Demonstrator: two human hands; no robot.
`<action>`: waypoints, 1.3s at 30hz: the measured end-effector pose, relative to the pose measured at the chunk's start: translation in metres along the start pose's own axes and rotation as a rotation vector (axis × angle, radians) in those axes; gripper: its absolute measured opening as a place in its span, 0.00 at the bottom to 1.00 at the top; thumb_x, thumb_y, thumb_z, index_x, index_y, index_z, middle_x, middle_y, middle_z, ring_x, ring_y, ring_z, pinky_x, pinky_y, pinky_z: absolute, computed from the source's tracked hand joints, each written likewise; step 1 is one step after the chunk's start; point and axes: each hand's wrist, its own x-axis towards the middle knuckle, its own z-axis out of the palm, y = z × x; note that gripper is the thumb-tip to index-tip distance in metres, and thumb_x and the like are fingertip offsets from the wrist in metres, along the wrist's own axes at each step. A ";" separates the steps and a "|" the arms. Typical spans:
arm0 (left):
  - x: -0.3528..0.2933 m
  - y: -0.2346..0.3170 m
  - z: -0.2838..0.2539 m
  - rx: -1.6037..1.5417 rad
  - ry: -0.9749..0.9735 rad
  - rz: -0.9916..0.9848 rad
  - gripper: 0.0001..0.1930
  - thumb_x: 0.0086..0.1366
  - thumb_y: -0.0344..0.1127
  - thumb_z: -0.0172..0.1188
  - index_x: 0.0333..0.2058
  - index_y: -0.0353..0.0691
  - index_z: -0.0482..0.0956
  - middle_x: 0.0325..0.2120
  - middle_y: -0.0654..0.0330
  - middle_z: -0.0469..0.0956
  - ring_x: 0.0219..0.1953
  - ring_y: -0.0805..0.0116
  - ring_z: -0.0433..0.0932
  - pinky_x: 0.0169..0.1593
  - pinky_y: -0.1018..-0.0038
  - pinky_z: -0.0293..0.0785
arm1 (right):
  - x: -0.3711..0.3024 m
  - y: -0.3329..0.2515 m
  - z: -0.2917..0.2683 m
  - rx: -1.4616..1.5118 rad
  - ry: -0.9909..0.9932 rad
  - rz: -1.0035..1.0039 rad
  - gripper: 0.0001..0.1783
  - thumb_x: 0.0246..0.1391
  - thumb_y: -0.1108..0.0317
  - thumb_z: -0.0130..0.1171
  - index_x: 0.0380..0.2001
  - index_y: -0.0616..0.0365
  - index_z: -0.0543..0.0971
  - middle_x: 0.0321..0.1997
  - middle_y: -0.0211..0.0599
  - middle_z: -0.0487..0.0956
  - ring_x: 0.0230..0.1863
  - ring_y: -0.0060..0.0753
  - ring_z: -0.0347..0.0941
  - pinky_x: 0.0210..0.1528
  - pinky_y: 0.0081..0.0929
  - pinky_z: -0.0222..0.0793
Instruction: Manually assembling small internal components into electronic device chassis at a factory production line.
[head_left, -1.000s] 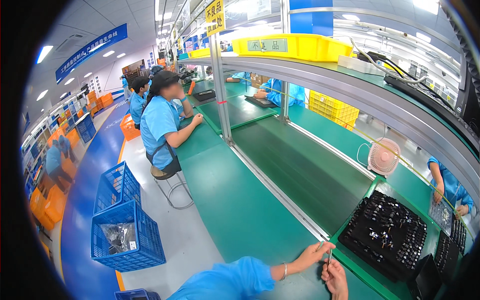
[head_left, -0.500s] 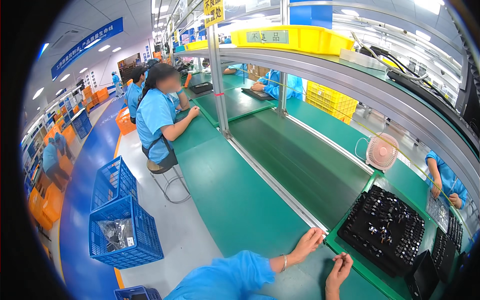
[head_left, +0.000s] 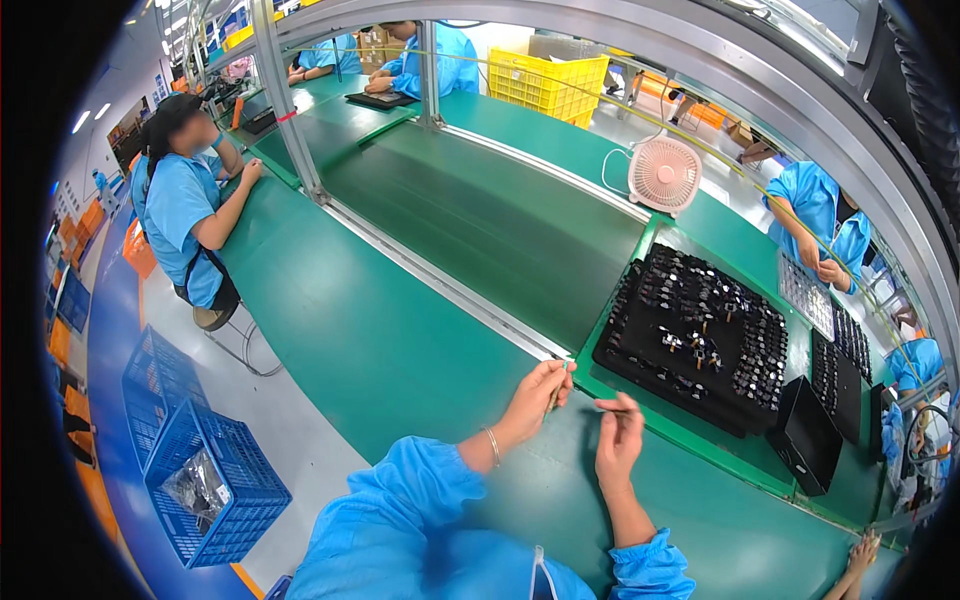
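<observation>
Over the green bench, my left hand (head_left: 536, 402) is raised with thumb and fingertips pinched together. A small thin piece, brownish with a greenish tip, seems to show at its fingertips; its kind is too small to make out. My right hand (head_left: 619, 440) is a little to the right, apart from the left, its fingers loosely bent and nothing visible in them. Just beyond my hands lies a black foam tray (head_left: 690, 340) carrying rows of small dark parts with shiny faces. Several loose silvery parts (head_left: 692, 347) sit near its middle.
A black open box (head_left: 806, 435) leans by the tray's right corner. A pink fan (head_left: 664, 176) stands behind. The conveyor belt (head_left: 480, 230) runs away to the far left, beside a metal post (head_left: 285, 110). Co-workers sit around; another person's hand (head_left: 860, 560) shows at lower right.
My view has swung right and down, so the tray and bench appear further left. Both forearms show more fully. My right hand is raised more upright, its fingers looser.
</observation>
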 end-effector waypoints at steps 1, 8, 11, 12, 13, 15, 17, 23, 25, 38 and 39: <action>0.000 -0.002 0.002 -0.005 -0.009 -0.011 0.10 0.64 0.35 0.45 0.39 0.36 0.68 0.23 0.67 0.66 0.24 0.81 0.64 0.28 0.85 0.62 | -0.001 0.005 -0.003 -0.012 0.009 0.003 0.16 0.55 0.78 0.42 0.48 0.62 0.61 0.39 0.37 0.71 0.41 0.27 0.69 0.46 0.22 0.63; -0.003 -0.002 -0.003 -0.070 -0.036 0.000 0.08 0.63 0.33 0.45 0.37 0.36 0.68 0.25 0.64 0.69 0.28 0.76 0.67 0.33 0.81 0.65 | -0.004 0.005 -0.002 0.139 0.099 0.012 0.09 0.56 0.76 0.43 0.41 0.62 0.64 0.39 0.38 0.72 0.42 0.28 0.69 0.46 0.23 0.63; -0.003 -0.001 -0.002 -0.109 -0.053 0.013 0.08 0.62 0.32 0.46 0.37 0.36 0.68 0.26 0.63 0.69 0.29 0.75 0.68 0.36 0.79 0.66 | -0.002 0.011 -0.006 0.111 0.009 0.126 0.07 0.55 0.77 0.43 0.39 0.62 0.64 0.39 0.39 0.71 0.42 0.28 0.69 0.47 0.23 0.63; -0.003 0.000 -0.003 -0.107 -0.048 0.029 0.08 0.62 0.32 0.46 0.38 0.36 0.68 0.26 0.63 0.70 0.29 0.75 0.68 0.36 0.79 0.66 | -0.002 0.010 -0.005 0.140 0.041 0.071 0.07 0.55 0.77 0.43 0.38 0.62 0.64 0.39 0.39 0.71 0.42 0.29 0.69 0.47 0.24 0.63; -0.003 0.000 -0.003 -0.109 -0.052 0.023 0.08 0.62 0.32 0.46 0.38 0.36 0.68 0.26 0.63 0.70 0.29 0.75 0.68 0.36 0.79 0.66 | -0.001 0.007 -0.004 0.168 0.072 0.016 0.07 0.55 0.77 0.43 0.38 0.62 0.64 0.39 0.40 0.70 0.42 0.29 0.69 0.48 0.24 0.63; -0.004 0.000 -0.004 -0.104 -0.059 0.057 0.08 0.62 0.32 0.47 0.38 0.36 0.68 0.27 0.62 0.70 0.31 0.74 0.69 0.37 0.79 0.66 | 0.000 0.003 -0.003 0.235 0.124 -0.085 0.07 0.55 0.77 0.42 0.39 0.62 0.64 0.41 0.41 0.70 0.43 0.29 0.68 0.49 0.25 0.62; -0.003 -0.001 -0.004 -0.121 -0.070 0.057 0.08 0.62 0.31 0.47 0.39 0.36 0.68 0.29 0.62 0.71 0.33 0.73 0.70 0.40 0.78 0.67 | 0.002 0.005 -0.004 0.263 0.165 -0.197 0.07 0.55 0.77 0.42 0.39 0.62 0.64 0.41 0.42 0.69 0.44 0.30 0.68 0.49 0.26 0.62; -0.004 0.006 -0.007 -0.094 -0.032 0.130 0.07 0.63 0.32 0.47 0.38 0.38 0.67 0.31 0.61 0.70 0.35 0.71 0.70 0.43 0.76 0.68 | 0.004 0.012 -0.001 0.108 0.166 0.028 0.08 0.57 0.72 0.42 0.40 0.62 0.67 0.40 0.38 0.71 0.43 0.28 0.68 0.49 0.23 0.61; -0.005 0.007 -0.009 -0.091 -0.018 0.120 0.06 0.63 0.32 0.47 0.38 0.39 0.67 0.31 0.61 0.70 0.35 0.71 0.70 0.43 0.76 0.68 | 0.004 0.010 0.001 0.106 0.189 -0.009 0.08 0.58 0.72 0.42 0.40 0.62 0.67 0.40 0.38 0.71 0.42 0.27 0.68 0.48 0.23 0.61; -0.017 -0.002 -0.031 0.688 -0.130 0.487 0.10 0.61 0.30 0.49 0.41 0.34 0.68 0.32 0.60 0.72 0.33 0.74 0.72 0.36 0.80 0.69 | 0.010 0.030 0.019 0.136 0.087 0.167 0.12 0.59 0.71 0.40 0.44 0.63 0.66 0.38 0.35 0.71 0.42 0.25 0.68 0.46 0.22 0.63; -0.011 -0.009 -0.030 0.715 -0.177 0.577 0.11 0.62 0.31 0.49 0.42 0.32 0.68 0.33 0.59 0.72 0.33 0.75 0.72 0.35 0.80 0.70 | 0.009 0.030 0.013 0.149 0.107 0.140 0.13 0.60 0.70 0.38 0.46 0.63 0.65 0.37 0.34 0.72 0.41 0.25 0.69 0.45 0.22 0.64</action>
